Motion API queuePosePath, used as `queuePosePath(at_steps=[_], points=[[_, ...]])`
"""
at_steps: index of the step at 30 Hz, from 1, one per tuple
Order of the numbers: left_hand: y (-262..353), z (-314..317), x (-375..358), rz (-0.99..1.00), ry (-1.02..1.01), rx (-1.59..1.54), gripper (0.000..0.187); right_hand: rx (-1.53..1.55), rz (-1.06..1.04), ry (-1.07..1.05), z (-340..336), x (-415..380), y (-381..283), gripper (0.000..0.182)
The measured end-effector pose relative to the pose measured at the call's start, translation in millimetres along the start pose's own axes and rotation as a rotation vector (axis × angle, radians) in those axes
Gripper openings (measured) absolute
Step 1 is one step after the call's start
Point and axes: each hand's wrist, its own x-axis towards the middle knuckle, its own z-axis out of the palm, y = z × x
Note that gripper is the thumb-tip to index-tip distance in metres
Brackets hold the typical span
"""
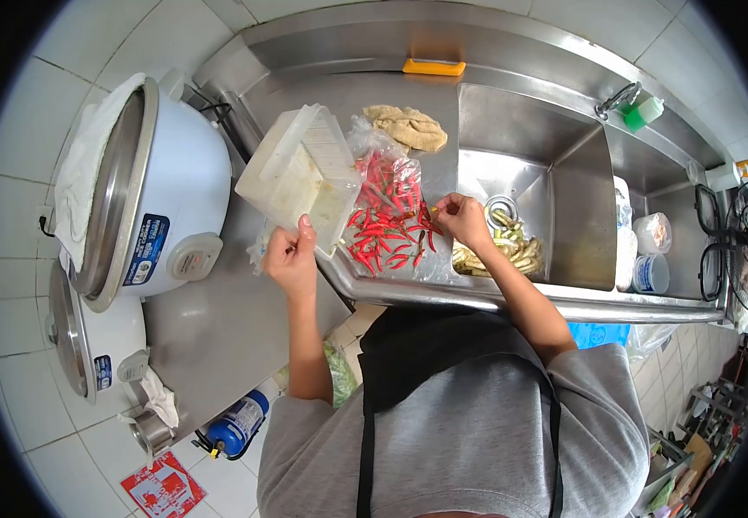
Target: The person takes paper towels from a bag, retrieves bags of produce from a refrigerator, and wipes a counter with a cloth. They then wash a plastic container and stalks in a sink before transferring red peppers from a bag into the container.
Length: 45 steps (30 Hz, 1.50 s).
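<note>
My left hand (290, 259) is closed at the near left edge of a translucent white plastic container (257, 164), its thumb up against the wall. The container is tilted, and stains mark its inside. My right hand (462, 219) pinches a red chili (428, 217) over the right side of a loose chili pile (387, 242) on the steel counter. Behind this pile lies a clear plastic bag (391, 177) full of more red chilies. A crumpled tan cloth (406, 128) rests farther back.
Pale green vegetables (516, 246) lie in the sink basin (521, 112) on the right. Large rice cookers (184, 173) stand at left. An orange-yellow object (434, 67) sits at the back. A faucet (618, 101) and green bottle (644, 113) are at back right.
</note>
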Motion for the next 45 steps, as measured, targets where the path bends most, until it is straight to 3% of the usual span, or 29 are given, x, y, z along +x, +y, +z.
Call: queuePosePath(at_steps=[1,4,5,7,9,12,14,15,19,23,25,26,27,29,31,33,34,35,37,38,40,44,45], points=[[1.8,-0.9,1.7,0.021,0.0,0.035,0.04,-0.002,-0.003,-0.001,-0.4,-3.9,-5.5,0.014],[2.1,-1.8,2.1,0.034,-0.003,0.067,0.04,-0.268,-0.752,-0.318,1.3,-11.4,-6.2,0.011],[1.5,-1.4,2.1,0.028,-0.006,0.063,0.04,-0.269,-0.753,-0.316,3.3,-13.1,-4.4,0.011],[-0.9,-1.6,2.0,0.034,-0.011,0.054,0.04,-0.465,-1.005,-0.438,7.6,-15.5,-3.6,0.014],[-0.6,-2.8,1.7,0.035,-0.014,0.05,0.039,-0.549,-0.995,-0.507,8.2,-9.8,-2.2,0.016],[2.6,-5.4,3.5,0.031,0.014,0.055,0.039,-0.413,-0.886,-0.512,12.3,-2.3,-5.0,0.013],[2.1,-9.4,2.2,0.025,0.035,0.042,0.038,-0.2,-0.763,-0.231,19.6,-0.5,-13.1,0.01],[4.3,-11.5,1.2,0.018,0.036,0.047,0.038,-0.199,-0.761,-0.239,21.9,-2.2,-19.1,0.01],[3.8,-16.1,3.7,0.053,0.034,0.112,0.037,-0.543,-1.007,-0.233,32.9,13.6,-15.9,0.019],[-4.1,-17.2,2.1,0.025,0.074,0.113,0.037,-0.293,-0.772,-0.252,25.9,14.4,-29.5,0.014],[-5.4,-17.8,1.7,0.013,0.075,0.111,0.037,0.235,-0.065,-0.376,15.5,20.2,-41.4,0.008],[-5.5,-18.4,1.2,0.001,0.083,0.115,0.038,0.442,-0.012,-0.354,12.9,29.3,-29.6,0.012],[-5.1,-18.3,1.0,-0.001,0.086,0.115,0.038,0.439,-0.013,-0.355,6.9,28.1,-32.2,0.012],[-3.8,-17.6,0.8,-0.075,0.101,0.0,0.037,1.046,0.262,-0.355,-7.7,23.7,-48.2,0.015],[-2.5,-15.8,2.0,-0.083,0.095,-0.025,0.038,1.046,0.313,-0.369,-3.5,21.9,-49.4,0.02],[-2.6,-14.6,3.8,-0.087,0.082,-0.047,0.038,0.861,0.414,-0.566,7.7,24.4,-42.4,0.022],[-3.5,-14.0,3.9,-0.082,0.083,-0.039,0.039,0.605,0.356,-0.532,14.1,19.1,-47.9,0.022],[-4.7,-14.4,3.6,-0.076,0.083,-0.032,0.039,0.312,0.199,-0.519,25.8,18.8,-41.8,0.023],[-8.1,-17.4,2.7,-0.04,0.051,0.01,0.038,-0.302,-0.31,-0.226,47.4,11.4,-32.7,0.018],[-8.9,-18.3,3.0,-0.006,0.026,0.047,0.037,-0.297,-0.306,-0.223,59.0,8.9,-26.2,0.018],[-8.6,-19.2,3.1,0.001,0.031,0.06,0.037,-0.68,-0.399,-0.18,74.4,6.2,-21.6,0.014],[-3.5,-22.0,1.6,-0.009,0.057,0.079,0.037,-0.728,-0.467,-0.189,75.1,3.4,-24.3,0.011],[-3.7,-23.0,1.2,-0.01,0.059,0.081,0.037,-0.609,-0.483,-0.193,71.0,6.2,-24.2,0.012]])
